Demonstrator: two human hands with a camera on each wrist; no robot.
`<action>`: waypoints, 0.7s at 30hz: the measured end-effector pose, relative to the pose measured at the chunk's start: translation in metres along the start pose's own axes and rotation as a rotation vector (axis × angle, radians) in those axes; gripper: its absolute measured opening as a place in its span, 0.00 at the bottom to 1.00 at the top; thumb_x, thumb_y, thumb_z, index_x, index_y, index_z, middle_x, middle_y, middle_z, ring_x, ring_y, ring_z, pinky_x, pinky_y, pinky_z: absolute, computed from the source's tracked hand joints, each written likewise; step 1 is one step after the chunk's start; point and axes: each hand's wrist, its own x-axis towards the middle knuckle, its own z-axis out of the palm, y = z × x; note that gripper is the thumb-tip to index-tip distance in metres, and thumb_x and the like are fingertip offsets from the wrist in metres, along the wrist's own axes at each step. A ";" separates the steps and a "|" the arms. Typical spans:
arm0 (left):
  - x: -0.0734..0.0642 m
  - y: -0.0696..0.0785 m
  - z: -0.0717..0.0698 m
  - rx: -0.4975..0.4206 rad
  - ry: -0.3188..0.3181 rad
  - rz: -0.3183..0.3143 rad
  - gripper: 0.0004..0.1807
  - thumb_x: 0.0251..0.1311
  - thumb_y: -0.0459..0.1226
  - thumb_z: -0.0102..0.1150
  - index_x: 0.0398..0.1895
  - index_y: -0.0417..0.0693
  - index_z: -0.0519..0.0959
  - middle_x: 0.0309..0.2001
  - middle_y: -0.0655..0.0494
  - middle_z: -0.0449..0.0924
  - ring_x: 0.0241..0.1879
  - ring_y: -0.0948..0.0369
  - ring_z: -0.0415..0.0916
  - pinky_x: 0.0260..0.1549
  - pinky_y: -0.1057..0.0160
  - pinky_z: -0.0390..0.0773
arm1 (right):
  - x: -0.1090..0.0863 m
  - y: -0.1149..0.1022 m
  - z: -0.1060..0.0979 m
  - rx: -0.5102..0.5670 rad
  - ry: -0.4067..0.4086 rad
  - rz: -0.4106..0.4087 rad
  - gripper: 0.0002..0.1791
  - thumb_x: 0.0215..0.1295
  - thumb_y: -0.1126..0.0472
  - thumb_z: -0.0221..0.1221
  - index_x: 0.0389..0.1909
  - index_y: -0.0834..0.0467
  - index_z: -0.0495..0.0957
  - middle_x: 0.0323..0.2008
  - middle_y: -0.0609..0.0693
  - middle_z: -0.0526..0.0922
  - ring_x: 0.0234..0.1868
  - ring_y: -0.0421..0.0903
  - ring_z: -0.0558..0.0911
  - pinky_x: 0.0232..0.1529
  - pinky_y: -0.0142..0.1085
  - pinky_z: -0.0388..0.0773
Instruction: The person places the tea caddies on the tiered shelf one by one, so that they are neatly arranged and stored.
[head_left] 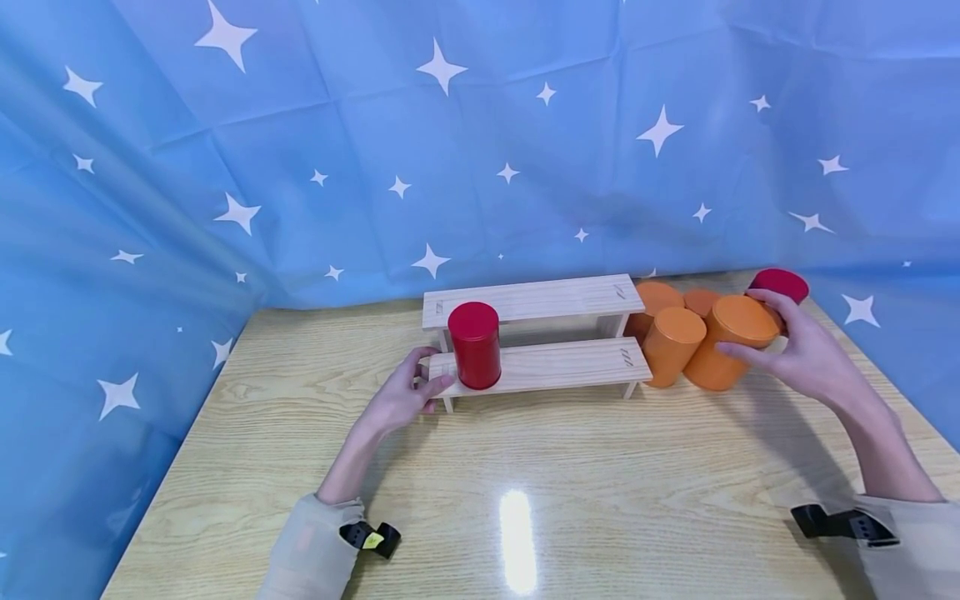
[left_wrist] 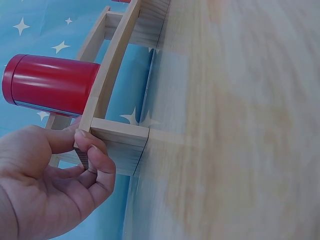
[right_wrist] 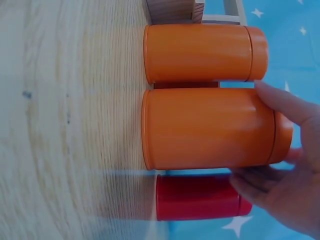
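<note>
At the left end of a two-tier wooden shelf (head_left: 562, 367), my left hand (head_left: 405, 392) pinches the edge of the lower board between thumb and fingers. Just beside that hand, a red canister (head_left: 477, 350) stands upright on the lower board. On the right, my right hand (head_left: 813, 354) grips a large orange canister (right_wrist: 210, 130) near its lid, thumb on one side and fingers round the other. A smaller orange canister (right_wrist: 200, 53) stands close by, next to the shelf's end. Another red canister (right_wrist: 200, 198) is on the far side, partly behind the right hand's fingers.
Two more orange canisters, one at the shelf's right end (head_left: 657, 297) and one farther back (head_left: 701, 302), are partly hidden behind the front ones. A blue star-patterned cloth (head_left: 345, 150) hangs behind and left of the wooden table (head_left: 420, 500).
</note>
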 end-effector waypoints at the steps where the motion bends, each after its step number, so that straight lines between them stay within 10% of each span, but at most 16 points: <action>1: 0.000 0.000 0.000 0.001 0.001 0.002 0.32 0.68 0.37 0.63 0.72 0.43 0.62 0.34 0.49 0.64 0.23 0.56 0.72 0.26 0.64 0.72 | 0.000 0.000 0.000 -0.001 0.004 0.002 0.49 0.61 0.56 0.72 0.75 0.65 0.54 0.61 0.70 0.69 0.55 0.56 0.69 0.41 0.13 0.57; 8: 0.000 0.001 0.000 0.003 0.001 0.004 0.32 0.69 0.36 0.63 0.71 0.43 0.62 0.34 0.49 0.64 0.22 0.56 0.73 0.26 0.64 0.72 | -0.001 -0.001 -0.001 -0.021 0.047 0.013 0.49 0.60 0.54 0.73 0.75 0.65 0.57 0.60 0.69 0.71 0.47 0.26 0.65 0.41 0.18 0.62; 13: 0.000 0.001 0.000 -0.004 0.001 0.005 0.32 0.69 0.36 0.63 0.71 0.43 0.62 0.34 0.49 0.64 0.22 0.56 0.72 0.25 0.64 0.72 | -0.004 -0.005 -0.004 -0.049 0.094 0.026 0.48 0.59 0.52 0.74 0.74 0.63 0.60 0.60 0.66 0.71 0.49 0.36 0.69 0.39 0.23 0.65; 21: 0.000 0.001 0.000 0.001 0.001 0.001 0.31 0.69 0.36 0.63 0.71 0.43 0.62 0.32 0.50 0.63 0.22 0.55 0.72 0.25 0.64 0.72 | -0.008 -0.017 -0.009 -0.052 0.185 0.032 0.47 0.57 0.50 0.75 0.74 0.53 0.64 0.60 0.58 0.72 0.47 0.25 0.65 0.41 0.30 0.63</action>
